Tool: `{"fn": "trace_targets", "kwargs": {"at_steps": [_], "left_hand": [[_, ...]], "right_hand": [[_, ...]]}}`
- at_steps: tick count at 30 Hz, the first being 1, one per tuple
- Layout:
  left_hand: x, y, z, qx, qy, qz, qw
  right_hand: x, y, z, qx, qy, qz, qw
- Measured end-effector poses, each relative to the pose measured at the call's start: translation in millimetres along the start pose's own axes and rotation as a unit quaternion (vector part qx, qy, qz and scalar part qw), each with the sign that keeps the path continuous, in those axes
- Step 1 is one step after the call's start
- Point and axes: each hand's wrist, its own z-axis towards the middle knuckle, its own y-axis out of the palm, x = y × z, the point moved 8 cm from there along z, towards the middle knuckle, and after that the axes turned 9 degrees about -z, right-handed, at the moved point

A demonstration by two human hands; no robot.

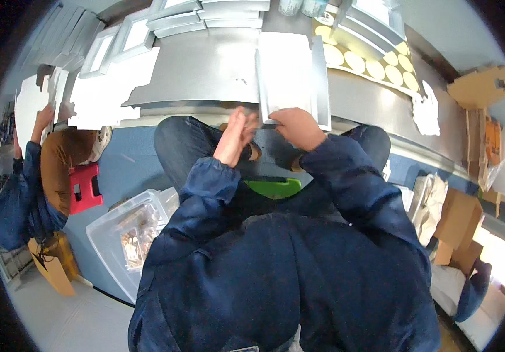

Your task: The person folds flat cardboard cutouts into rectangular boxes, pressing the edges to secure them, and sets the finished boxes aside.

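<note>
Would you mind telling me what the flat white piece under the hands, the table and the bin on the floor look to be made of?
The flat white piece looks like matte cardboard: thin, with folded grey side flaps. The table seems to be brushed metal, grey with a dull sheen. The bin looks like clear plastic, since its contents show through the walls.

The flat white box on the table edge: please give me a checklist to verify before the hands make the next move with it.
1. Right hand on the near edge of the flat white box: ok, though its grip is hidden.
2. Left hand on the box: not ok; it is open beside the near corner, and contact cannot be told.
3. Box resting on the grey table: ok, with its near end at the table edge.
4. Space to the left of the box: ok, bare table there.
5. Sheet of round yellow stickers apart from the box: ok, it lies to the right.
</note>
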Motion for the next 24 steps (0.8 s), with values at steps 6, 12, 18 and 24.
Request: {"fn": "trace_targets", "kwargs": {"at_steps": [6, 12, 18, 24], "left_hand": [[30, 30, -2, -0.058, 0.131, 0.179, 0.973], [3, 45, 16, -0.077, -0.061, 0.017, 0.995], [-10, 50, 14, -0.034, -0.062, -0.012, 0.997], [-11, 36, 13, -0.025, -0.051, -0.033, 0.998]], "right_hand": [[-16, -42, -17, 0.080, -0.043, 0.024, 0.996], [-37, -17, -24, 0.121, -0.086, -0.041, 0.988], [-35, -2, -30, 0.120, -0.016, -0.097, 0.988], [-45, -18, -29, 0.082, -0.009, -0.095, 0.992]]}}
